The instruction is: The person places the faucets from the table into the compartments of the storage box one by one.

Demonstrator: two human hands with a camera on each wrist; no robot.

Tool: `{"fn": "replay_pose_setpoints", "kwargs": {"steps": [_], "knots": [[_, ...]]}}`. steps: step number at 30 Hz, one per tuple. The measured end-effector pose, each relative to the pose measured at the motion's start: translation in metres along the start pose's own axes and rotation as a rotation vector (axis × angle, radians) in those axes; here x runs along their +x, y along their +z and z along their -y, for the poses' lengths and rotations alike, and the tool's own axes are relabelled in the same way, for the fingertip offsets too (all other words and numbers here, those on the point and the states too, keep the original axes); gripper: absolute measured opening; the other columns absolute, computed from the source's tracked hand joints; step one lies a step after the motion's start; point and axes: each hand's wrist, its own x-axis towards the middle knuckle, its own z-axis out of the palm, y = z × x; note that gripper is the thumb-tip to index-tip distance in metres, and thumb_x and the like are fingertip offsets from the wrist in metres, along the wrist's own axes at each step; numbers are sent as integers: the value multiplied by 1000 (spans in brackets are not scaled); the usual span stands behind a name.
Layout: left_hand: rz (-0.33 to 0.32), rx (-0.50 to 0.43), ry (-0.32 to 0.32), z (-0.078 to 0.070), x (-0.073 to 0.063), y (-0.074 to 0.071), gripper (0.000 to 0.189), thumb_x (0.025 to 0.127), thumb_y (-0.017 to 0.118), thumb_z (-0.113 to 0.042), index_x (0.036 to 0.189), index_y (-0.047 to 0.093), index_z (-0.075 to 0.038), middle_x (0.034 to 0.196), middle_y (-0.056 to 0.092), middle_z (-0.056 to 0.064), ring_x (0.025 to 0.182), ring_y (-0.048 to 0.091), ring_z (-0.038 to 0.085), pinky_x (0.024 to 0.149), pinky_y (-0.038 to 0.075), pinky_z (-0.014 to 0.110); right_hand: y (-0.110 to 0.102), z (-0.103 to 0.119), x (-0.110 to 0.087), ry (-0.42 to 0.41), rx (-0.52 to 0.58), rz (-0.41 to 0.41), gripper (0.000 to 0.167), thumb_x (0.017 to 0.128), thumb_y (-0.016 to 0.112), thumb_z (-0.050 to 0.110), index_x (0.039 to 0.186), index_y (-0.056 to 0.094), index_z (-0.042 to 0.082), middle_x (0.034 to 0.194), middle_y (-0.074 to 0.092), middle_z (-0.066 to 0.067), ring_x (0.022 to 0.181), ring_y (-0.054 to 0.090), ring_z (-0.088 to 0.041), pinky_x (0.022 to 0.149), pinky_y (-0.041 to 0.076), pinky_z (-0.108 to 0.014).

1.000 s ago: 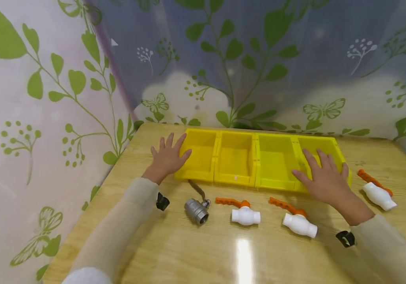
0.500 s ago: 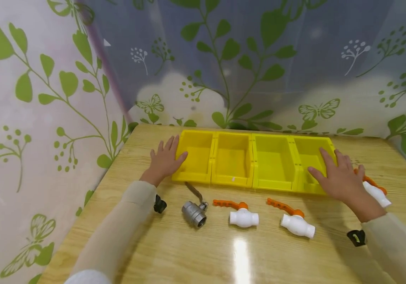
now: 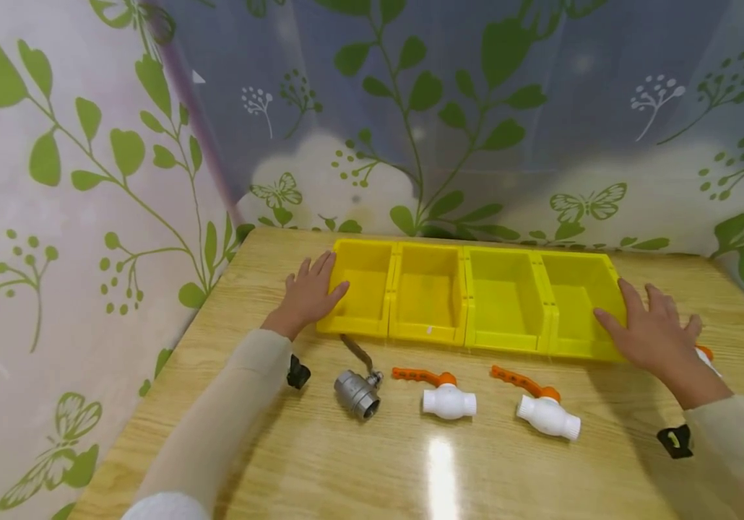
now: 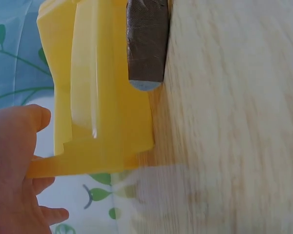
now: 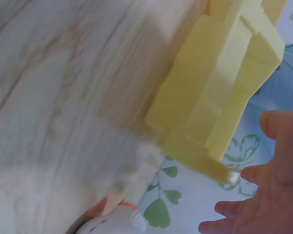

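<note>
A row of joined yellow bins (image 3: 508, 339) stands on the table. My left hand (image 3: 307, 296) is at the row's left end, fingers along the outer side and thumb over the rim. At the right end, my right hand (image 3: 654, 336) has its fingers spread, with thumb and index finger close by the side wall. In front of the bins lie a metal ball valve (image 3: 357, 393) and two white plastic ball valves with orange handles, one in the middle (image 3: 450, 401) and one farther right (image 3: 549, 416). A third white valve (image 5: 115, 222) is mostly hidden behind my right hand in the head view.
The wooden table (image 3: 346, 469) meets a patterned curtain (image 3: 359, 173) behind the bins and another patterned wall covering (image 3: 86, 253) at the left. The metal valve's brown lever (image 4: 146, 44) reaches close to the front of the leftmost bin.
My right hand has moved right, from over the rightmost bin to its outer side, now covering most of the far-right valve. My left hand has stayed at the left end.
</note>
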Motion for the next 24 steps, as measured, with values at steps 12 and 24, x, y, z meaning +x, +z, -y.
{"fn": "replay_pose_setpoints", "kwargs": {"steps": [12, 24], "knots": [[-47, 55, -28, -5, 1, 5, 72, 101, 45, -40, 157, 11, -9, 162, 12, 9, 146, 12, 39, 108, 21, 65, 1, -28, -2, 81, 13, -36, 83, 99, 14, 63, 154, -1, 3, 147, -2, -44, 128, 4, -66, 88, 0, -84], [-79, 44, -20, -1, 8, 14, 73, 100, 48, -37, 157, 10, -11, 162, 12, 7, 145, 19, 37, 107, 27, 63, -8, -47, -8, 177, 24, -88, 81, 99, 6, 59, 153, -4, 0, 149, -8, -41, 131, 0, -65, 91, 5, -84]]}}
